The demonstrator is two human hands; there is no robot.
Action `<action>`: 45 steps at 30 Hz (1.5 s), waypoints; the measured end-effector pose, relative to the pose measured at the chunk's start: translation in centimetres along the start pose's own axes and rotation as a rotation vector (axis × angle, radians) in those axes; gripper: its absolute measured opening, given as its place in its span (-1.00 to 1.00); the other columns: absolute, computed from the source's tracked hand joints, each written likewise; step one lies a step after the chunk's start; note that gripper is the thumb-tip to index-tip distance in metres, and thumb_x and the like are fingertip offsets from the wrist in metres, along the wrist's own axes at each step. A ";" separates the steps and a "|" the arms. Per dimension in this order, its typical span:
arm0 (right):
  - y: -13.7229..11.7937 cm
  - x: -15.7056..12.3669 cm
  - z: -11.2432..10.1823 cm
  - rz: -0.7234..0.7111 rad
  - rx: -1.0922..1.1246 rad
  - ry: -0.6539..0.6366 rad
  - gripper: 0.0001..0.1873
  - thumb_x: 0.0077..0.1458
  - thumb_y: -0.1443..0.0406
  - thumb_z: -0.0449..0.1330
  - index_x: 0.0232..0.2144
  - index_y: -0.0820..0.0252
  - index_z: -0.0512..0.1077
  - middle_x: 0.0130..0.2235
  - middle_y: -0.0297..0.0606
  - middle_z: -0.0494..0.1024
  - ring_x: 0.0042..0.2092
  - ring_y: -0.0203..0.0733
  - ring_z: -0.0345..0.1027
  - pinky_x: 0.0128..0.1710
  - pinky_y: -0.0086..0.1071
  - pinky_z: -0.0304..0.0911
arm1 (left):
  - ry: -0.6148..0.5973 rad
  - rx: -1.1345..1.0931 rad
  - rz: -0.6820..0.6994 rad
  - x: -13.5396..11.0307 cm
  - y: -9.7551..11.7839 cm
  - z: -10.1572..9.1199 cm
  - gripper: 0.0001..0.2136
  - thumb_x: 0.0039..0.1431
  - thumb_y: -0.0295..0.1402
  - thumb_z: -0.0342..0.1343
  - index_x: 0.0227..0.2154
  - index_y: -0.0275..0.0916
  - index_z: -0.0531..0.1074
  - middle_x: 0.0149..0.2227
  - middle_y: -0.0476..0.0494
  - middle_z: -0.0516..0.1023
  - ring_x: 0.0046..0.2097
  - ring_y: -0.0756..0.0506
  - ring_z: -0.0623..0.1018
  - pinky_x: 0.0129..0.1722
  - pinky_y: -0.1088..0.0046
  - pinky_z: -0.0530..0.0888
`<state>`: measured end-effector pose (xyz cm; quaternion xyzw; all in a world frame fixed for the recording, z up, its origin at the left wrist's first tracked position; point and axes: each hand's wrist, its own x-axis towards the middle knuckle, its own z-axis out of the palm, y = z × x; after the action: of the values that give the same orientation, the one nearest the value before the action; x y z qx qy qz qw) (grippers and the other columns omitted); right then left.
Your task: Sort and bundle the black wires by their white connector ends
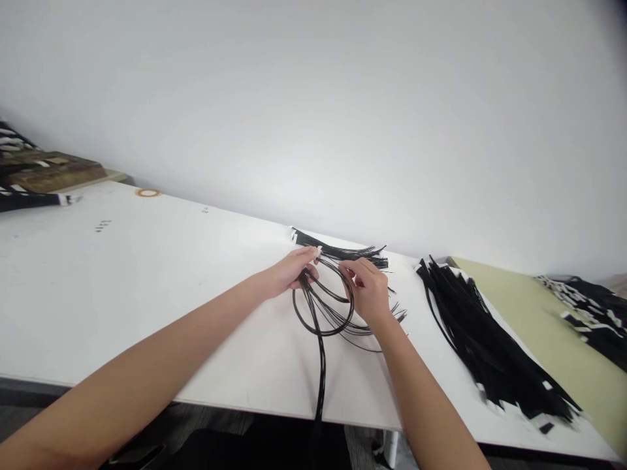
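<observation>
Near the middle of the white table, my left hand [300, 266] is closed around a bundle of thin black cables [321, 356]. A small white connector shows at its thumb tip. The cables loop to the right and one strand group hangs down past the front table edge. My right hand [366, 287] has its fingers pinched at the right side of the loop; exactly what lies between the fingertips is hard to see. Loose cable ends spread out beneath and beyond the right hand. Just behind both hands lies another bunch of black cables [337, 249] with white ends.
A thick pile of black cables [482, 339] with white ends lies to the right on the white table [147, 281]. Beyond it, a yellowish surface [529, 313] carries more black cables [597, 313]. A roll of tape [148, 193] sits at the back left, near a brown box [63, 171]. The wall stands behind.
</observation>
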<state>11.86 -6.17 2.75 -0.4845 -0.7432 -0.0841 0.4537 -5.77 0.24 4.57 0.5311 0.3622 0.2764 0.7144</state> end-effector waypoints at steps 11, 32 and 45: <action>-0.1 -0.1 0.5 -0.029 -0.059 0.060 -0.87 0.15 0.35 0.10 -0.33 0.18 0.47 -0.42 -0.29 0.47 -0.45 -0.37 0.27 -0.49 -0.49 0.18 | -0.097 0.116 0.007 -0.1 -1.0 0.2 -0.61 0.09 0.05 -0.02 -0.31 -0.22 0.26 -0.59 -0.01 0.39 -0.63 0.09 0.30 -0.77 0.67 0.03; -0.2 0.3 0.8 0.308 -0.227 0.156 -0.45 -0.02 0.01 0.22 -0.03 0.14 0.37 -0.08 -0.09 0.42 -0.10 -0.05 0.26 -0.09 -0.18 0.17 | -0.082 0.015 0.046 -0.3 -0.4 0.6 -0.64 0.08 0.02 0.02 -0.34 -0.21 0.25 -0.58 0.00 0.38 -0.67 0.12 0.27 -0.79 0.68 -0.02; 1.4 0.9 0.3 0.594 0.375 0.009 -0.58 0.02 -0.03 0.10 -0.57 0.20 0.33 -0.64 -0.44 0.17 -0.60 -0.38 0.02 -0.62 -0.45 -0.02 | -0.074 0.086 -0.121 -0.4 -0.8 0.1 -0.54 0.02 0.10 0.02 -0.24 -0.20 0.25 -0.56 0.05 0.27 -0.61 0.12 0.31 -0.76 0.71 -0.06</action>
<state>12.73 -4.69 2.81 -0.5873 -0.5705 0.1876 0.5427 -5.91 -0.33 3.88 0.5482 0.3785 0.1974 0.7192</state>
